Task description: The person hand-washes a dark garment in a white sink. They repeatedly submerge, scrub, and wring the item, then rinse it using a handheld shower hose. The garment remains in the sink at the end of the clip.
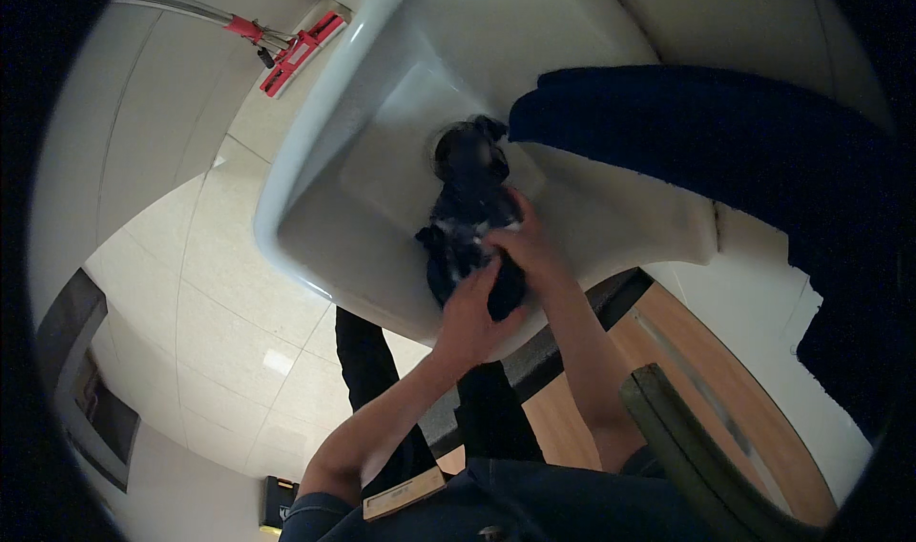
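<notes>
Both my hands are on a bunched dark blue cloth [477,203] inside a white ceramic sink [324,198]. White suds show on the middle of the cloth. My left hand [469,321] grips its near end, thumb pointing up over the fabric. A little farther in, my right hand [528,248] holds the right side with its fingers curled onto it. The far end of the cloth lies over the round dark drain area, partly covering it. Folds hide some of my fingertips.
A large dark blue fabric [687,127] drapes over the sink's right side. Far left, a red mop head [303,55] stands on pale floor tiles. Wood-coloured panels [706,380] lie below right, behind an olive strap-like band [692,447]. A grey frame [72,370] is at the left.
</notes>
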Tool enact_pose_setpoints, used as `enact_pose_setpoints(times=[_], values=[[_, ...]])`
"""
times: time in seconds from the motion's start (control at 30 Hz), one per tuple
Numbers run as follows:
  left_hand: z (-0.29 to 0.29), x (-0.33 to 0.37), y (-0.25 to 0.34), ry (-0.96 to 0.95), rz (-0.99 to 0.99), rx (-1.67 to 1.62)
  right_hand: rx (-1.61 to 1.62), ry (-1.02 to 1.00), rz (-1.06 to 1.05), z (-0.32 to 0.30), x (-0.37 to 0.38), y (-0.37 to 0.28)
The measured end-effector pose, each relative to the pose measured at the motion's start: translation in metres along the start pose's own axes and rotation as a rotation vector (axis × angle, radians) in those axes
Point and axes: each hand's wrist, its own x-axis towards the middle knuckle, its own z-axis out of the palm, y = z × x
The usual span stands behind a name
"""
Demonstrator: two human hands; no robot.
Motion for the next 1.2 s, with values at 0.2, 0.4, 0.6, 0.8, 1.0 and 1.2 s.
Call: enact_pose_setpoints(times=[0.2, 0.4, 0.6, 0.8, 1.0, 1.2], values=[[-0.024, 0.047, -0.049, 0.022, -0.663, -1.476, -0.297, 0.084, -0.435, 0.049, -0.089, 0.012], [-0.012, 0.052, -0.050, 0.225, -0.845, -1.581, -0.623, 0.220, -0.325, 0.058, -0.066, -0.009], [-0.030, 0.067, -0.042, 0.176, -0.644, -1.641, -0.348, 0.326, -0.555, 0.049, -0.013, 0.000], [-0.018, 0.055, -0.044, 0.196, -0.619, -1.329, -0.433, 0.332, -0.357, 0.054, 0.002, -0.019], [-0.038, 0.047, -0.048, 0.089, -0.758, -1.718, -0.340, 0.320, -0.559, 0.073, -0.046, -0.011], [-0.014, 0.059, -0.038, 0.215, -0.766, -1.545, -0.348, 0.326, -0.301, 0.045, 0.019, -0.004]])
